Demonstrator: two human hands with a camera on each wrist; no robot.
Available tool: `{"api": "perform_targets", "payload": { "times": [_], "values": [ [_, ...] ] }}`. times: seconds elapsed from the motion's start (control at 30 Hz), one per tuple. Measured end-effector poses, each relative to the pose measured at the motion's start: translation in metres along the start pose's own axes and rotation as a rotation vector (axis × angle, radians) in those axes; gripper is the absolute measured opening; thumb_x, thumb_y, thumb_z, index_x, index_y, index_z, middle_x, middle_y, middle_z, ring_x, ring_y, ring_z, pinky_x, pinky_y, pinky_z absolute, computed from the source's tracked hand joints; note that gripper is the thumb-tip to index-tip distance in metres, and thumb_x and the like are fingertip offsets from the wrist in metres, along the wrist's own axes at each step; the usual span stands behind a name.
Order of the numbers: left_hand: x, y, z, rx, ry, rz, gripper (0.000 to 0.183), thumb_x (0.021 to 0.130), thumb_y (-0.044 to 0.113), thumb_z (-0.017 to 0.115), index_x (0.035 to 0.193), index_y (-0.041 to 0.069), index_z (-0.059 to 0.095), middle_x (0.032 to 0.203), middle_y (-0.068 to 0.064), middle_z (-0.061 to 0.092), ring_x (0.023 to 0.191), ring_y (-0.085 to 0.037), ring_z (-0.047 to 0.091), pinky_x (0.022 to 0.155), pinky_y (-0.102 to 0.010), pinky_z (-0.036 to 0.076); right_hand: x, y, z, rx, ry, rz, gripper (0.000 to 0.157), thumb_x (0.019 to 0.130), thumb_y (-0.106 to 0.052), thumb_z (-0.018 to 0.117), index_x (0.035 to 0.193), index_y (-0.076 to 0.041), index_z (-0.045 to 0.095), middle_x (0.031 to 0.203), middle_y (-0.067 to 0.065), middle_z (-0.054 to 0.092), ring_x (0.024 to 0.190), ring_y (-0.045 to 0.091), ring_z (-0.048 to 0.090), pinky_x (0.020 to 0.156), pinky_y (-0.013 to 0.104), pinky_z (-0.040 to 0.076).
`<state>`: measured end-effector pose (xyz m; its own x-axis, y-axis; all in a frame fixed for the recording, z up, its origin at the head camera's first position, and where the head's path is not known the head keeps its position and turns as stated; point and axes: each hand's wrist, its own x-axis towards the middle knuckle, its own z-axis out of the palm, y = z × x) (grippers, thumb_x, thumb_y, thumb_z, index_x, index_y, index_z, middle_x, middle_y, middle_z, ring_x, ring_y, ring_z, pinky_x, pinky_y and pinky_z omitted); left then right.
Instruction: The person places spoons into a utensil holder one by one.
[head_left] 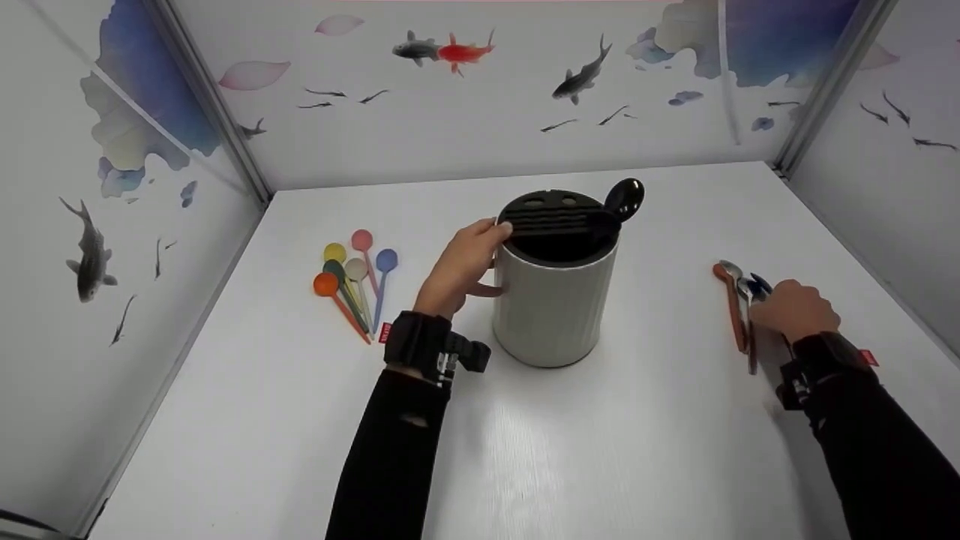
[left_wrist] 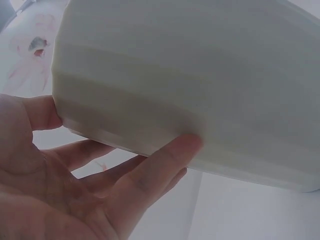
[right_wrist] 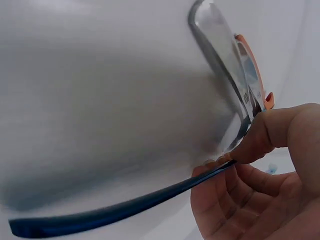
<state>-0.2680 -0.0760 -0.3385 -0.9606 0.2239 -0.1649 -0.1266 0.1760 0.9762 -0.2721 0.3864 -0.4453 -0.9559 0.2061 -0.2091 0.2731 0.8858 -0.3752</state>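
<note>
My left hand [head_left: 466, 266] grips the side of a pale grey, ribbed utensil holder [head_left: 553, 315], with the thumb at its top rim. In the left wrist view, fingers [left_wrist: 160, 162] of this hand touch the holder's wall [left_wrist: 200, 90]. A black divided top covers part of the holder, and a black spoon [head_left: 624, 199] sticks out at its right. Over at the right, my right hand [head_left: 799, 311] pinches a dark blue piece of cutlery [right_wrist: 120, 210]; its handle shows, while its exact kind is unclear. Right beside lie silver cutlery [right_wrist: 220, 45] and an orange-brown spoon [head_left: 733, 307].
Several colourful small spoons [head_left: 363, 261] lie fanned out on the white table [head_left: 247, 420], left of the holder. White panels [head_left: 480, 127] printed with fish and petals enclose the table at the back and both sides.
</note>
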Motion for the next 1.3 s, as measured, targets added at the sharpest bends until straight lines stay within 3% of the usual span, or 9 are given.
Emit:
{"api": "perform_targets", "payload": {
  "times": [0.13, 0.3, 0.5, 0.67, 0.77, 1.3],
  "values": [
    [0.001, 0.0, 0.0, -0.007, -0.017, -0.008, 0.053, 0.109, 0.037, 0.045, 0.156, 0.015, 0.041, 0.158, -0.009, 0.04, 0.138, -0.039, 0.045, 0.087, -0.049, 0.058, -0.003, -0.001, -0.005, 0.003, 0.002, 0.024, 0.026, 0.088, -0.019, 0.048, 0.078, 0.005, 0.051, 0.064, 0.01, 0.049, 0.057, 0.026, 0.049, 0.048, 0.036, 0.043],
    [0.001, 0.0, -0.001, -0.008, -0.018, 0.003, 0.053, 0.109, 0.037, 0.046, 0.156, 0.014, 0.042, 0.157, -0.009, 0.042, 0.138, -0.04, 0.046, 0.087, -0.049, 0.058, -0.003, -0.011, -0.016, 0.049, 0.016, -0.034, 0.028, 0.093, -0.019, 0.048, 0.083, 0.007, 0.054, 0.065, 0.013, 0.057, 0.056, 0.025, 0.058, 0.047, 0.035, 0.045],
    [0.002, 0.001, -0.001, -0.007, -0.031, 0.007, 0.052, 0.109, 0.038, 0.045, 0.155, 0.015, 0.042, 0.157, -0.008, 0.042, 0.138, -0.04, 0.045, 0.088, -0.05, 0.057, -0.002, -0.035, -0.035, 0.209, -0.015, -0.139, 0.03, 0.096, -0.01, 0.045, 0.107, 0.017, 0.05, 0.085, 0.024, 0.064, 0.064, 0.021, 0.068, 0.058, 0.035, 0.058],
    [0.001, 0.0, -0.001, -0.005, -0.03, 0.002, 0.051, 0.109, 0.039, 0.045, 0.155, 0.016, 0.044, 0.158, -0.007, 0.041, 0.139, -0.04, 0.045, 0.089, -0.05, 0.057, -0.01, -0.062, -0.043, 0.354, -0.084, -0.194, 0.035, 0.103, -0.015, 0.05, 0.12, 0.015, 0.047, 0.101, 0.025, 0.063, 0.078, 0.019, 0.068, 0.069, 0.034, 0.061],
    [0.001, 0.0, -0.001, -0.002, -0.021, 0.001, 0.051, 0.109, 0.039, 0.046, 0.155, 0.016, 0.044, 0.158, -0.008, 0.04, 0.139, -0.04, 0.045, 0.088, -0.05, 0.058, -0.018, -0.08, -0.044, 0.403, -0.095, -0.258, 0.035, 0.105, -0.019, 0.053, 0.122, 0.011, 0.047, 0.101, 0.022, 0.064, 0.08, 0.018, 0.068, 0.072, 0.033, 0.06],
    [0.0, -0.002, -0.003, 0.002, -0.024, 0.004, 0.052, 0.109, 0.039, 0.045, 0.155, 0.016, 0.043, 0.158, -0.007, 0.041, 0.138, -0.039, 0.046, 0.089, -0.049, 0.058, -0.081, -0.175, -0.07, 0.71, 0.105, -0.599, 0.013, 0.103, -0.011, 0.06, 0.111, 0.0, 0.06, 0.092, 0.008, 0.068, 0.081, 0.018, 0.07, 0.071, 0.029, 0.061]
  ]
}}
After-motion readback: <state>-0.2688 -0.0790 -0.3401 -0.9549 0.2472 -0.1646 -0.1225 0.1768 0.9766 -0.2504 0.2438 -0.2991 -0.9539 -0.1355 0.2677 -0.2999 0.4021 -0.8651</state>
